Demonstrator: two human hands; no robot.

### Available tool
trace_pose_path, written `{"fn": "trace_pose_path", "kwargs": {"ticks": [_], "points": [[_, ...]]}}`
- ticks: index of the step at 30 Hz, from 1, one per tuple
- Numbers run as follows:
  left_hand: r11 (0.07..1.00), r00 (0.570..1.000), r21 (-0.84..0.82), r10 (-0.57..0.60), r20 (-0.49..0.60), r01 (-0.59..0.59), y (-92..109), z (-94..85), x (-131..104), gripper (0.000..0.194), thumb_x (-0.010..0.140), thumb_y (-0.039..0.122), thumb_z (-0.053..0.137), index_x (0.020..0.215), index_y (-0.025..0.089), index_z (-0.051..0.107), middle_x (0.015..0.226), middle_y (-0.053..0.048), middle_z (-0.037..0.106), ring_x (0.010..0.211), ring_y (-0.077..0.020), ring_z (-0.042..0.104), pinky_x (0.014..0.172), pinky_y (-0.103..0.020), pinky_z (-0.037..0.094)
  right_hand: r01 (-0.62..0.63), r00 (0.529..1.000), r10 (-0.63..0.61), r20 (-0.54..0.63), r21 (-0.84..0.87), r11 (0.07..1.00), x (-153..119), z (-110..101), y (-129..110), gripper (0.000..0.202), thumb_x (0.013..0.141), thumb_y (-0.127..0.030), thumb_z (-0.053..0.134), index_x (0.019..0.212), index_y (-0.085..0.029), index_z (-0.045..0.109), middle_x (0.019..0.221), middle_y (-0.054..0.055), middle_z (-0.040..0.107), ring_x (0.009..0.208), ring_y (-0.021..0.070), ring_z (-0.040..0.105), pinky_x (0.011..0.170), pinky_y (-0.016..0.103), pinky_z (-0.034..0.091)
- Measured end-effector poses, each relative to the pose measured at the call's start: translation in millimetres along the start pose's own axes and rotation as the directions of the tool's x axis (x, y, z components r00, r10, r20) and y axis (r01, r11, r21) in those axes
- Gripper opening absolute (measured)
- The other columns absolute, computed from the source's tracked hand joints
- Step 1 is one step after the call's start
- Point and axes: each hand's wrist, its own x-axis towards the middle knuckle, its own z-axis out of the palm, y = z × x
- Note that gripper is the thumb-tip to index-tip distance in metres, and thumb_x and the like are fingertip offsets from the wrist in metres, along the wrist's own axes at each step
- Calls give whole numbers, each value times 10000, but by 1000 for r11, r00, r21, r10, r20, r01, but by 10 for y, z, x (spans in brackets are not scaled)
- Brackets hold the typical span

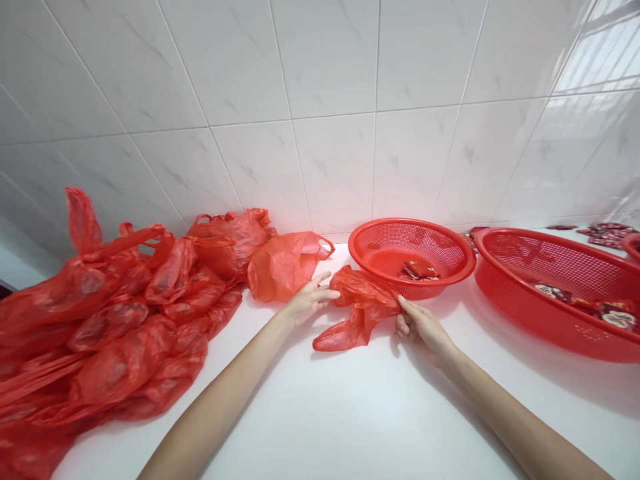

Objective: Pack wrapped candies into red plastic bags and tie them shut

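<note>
A crumpled red plastic bag (357,303) lies on the white table between my hands, in front of a round red basket (413,290). My right hand (423,327) pinches the bag's right end between thumb and fingers. At the bag's left side, my left hand (311,300) is open, fingers apart and pointing toward it. Just behind my left hand sits another red plastic bag (283,267), standing puffed out. Inside the round basket are a few small red packets (420,270).
A large heap of red plastic bags (125,333) covers the left of the table. To the right stands a bigger red basket (555,327) with wrapped packets (617,317). More small packets (607,235) lie behind it, near the tiled wall (335,160).
</note>
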Motion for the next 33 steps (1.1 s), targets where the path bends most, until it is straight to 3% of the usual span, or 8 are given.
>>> {"fn": "trace_pose_path", "kwargs": {"ticks": [4, 9, 15, 20, 24, 28, 30, 33], "points": [[993, 998, 112, -44, 37, 40, -121, -31, 71, 690, 610, 97, 806, 1261, 197, 601, 915, -40, 736, 822, -180, 700, 768, -291, 513, 26, 1000, -26, 15, -30, 999, -2, -29, -16, 588, 593, -717, 841, 636, -208, 549, 428, -57, 476, 439, 112, 417, 486, 263, 389], [992, 997, 98, -73, -12, 73, 50, -284, 106, 553, 539, 100, 652, 1085, 186, 668, 773, 0, 704, 674, -158, 644, 651, -271, 498, 106, 993, -107, -45, -27, 994, 4, -100, -96, 576, 607, -689, 846, 615, -223, 507, 413, -67, 449, 429, 107, 393, 500, 275, 406], [957, 974, 272, -37, -223, 98, 230, -496, 94, 404, 541, 139, 696, 944, 168, 691, 784, -16, 713, 601, -146, 597, 585, -264, 463, 150, 984, -161, -73, -135, 979, -31, -117, -113, 604, 636, -769, 764, 603, -234, 486, 370, -69, 405, 379, 105, 349, 451, 282, 348], [931, 942, 366, 104, -318, 21, 171, -468, 131, 374, 616, 243, 819, 957, 186, 677, 910, -51, 714, 817, -204, 653, 694, -274, 473, 190, 972, -231, -44, -429, 883, -70, -82, -79, 652, 727, -838, 618, 543, -239, 439, 378, -33, 434, 365, 105, 350, 430, 282, 261], [846, 894, 526, 303, -331, -92, 120, -299, 117, 404, 666, 242, 818, 1034, 216, 652, 1179, -91, 667, 1174, -270, 588, 936, -315, 456, 250, 939, -343, -29, -629, 736, -75, -93, -68, 553, 734, -723, 697, 604, -230, 483, 489, -32, 470, 450, 132, 418, 474, 286, 280], [466, 750, 825, 657, -81, -319, -18, 38, -50, 235, 798, 195, 662, 1032, 209, 649, 1165, -100, 659, 1158, -265, 599, 1031, -364, 427, 272, 877, -481, -10, -815, 512, -47, -155, -28, 345, 649, -487, 799, 669, -222, 579, 600, -10, 523, 577, 181, 471, 542, 296, 333], [327, 773, 850, 620, 136, -412, -124, 230, -178, 128, 865, 214, 581, 964, 209, 662, 1029, -83, 692, 990, -244, 653, 919, -349, 482, 255, 845, -535, -18, -865, 432, -33, -187, -4, 252, 628, -391, 785, 733, -226, 626, 688, 11, 560, 646, 210, 510, 575, 304, 371], [205, 870, 876, 345, 353, -437, -278, 443, -325, 206, 922, 234, 496, 973, 196, 692, 946, -94, 721, 874, -255, 674, 812, -364, 501, 243, 819, -574, -11, -899, 365, -24, -215, 12, 163, 651, -326, 707, 762, -229, 638, 801, 44, 587, 733, 242, 553, 628, 328, 416]]}}
